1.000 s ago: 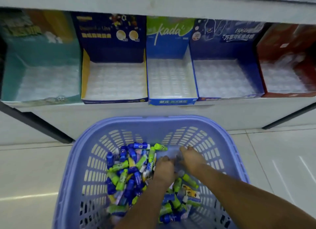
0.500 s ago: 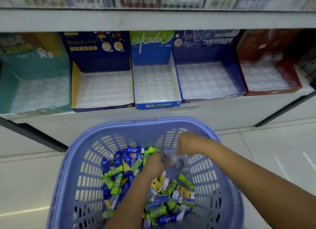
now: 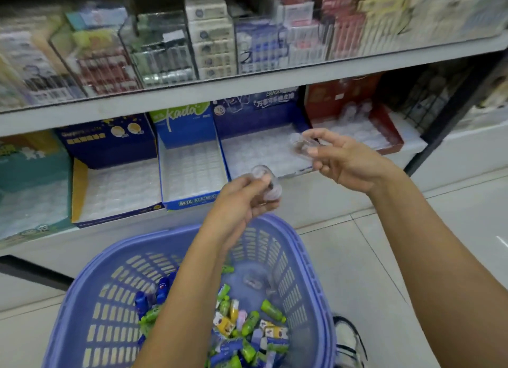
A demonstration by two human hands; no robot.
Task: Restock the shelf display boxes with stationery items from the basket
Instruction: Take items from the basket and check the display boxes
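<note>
Our left hand [image 3: 242,200] grips a small clear piece [image 3: 260,175] above the purple basket [image 3: 320,299] of stationery [image 3: 247,329] on the floor, while our right hand [image 3: 343,161] pinches a second clear piece [image 3: 302,145] before the dark blue display box [image 3: 261,106] on the shelf.

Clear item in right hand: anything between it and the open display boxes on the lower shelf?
Nothing visible. The right hand holds the clear item in open air before the dark blue display box; the left hand, holding another, sits lower and apart; the upper shelf board runs above.
</note>
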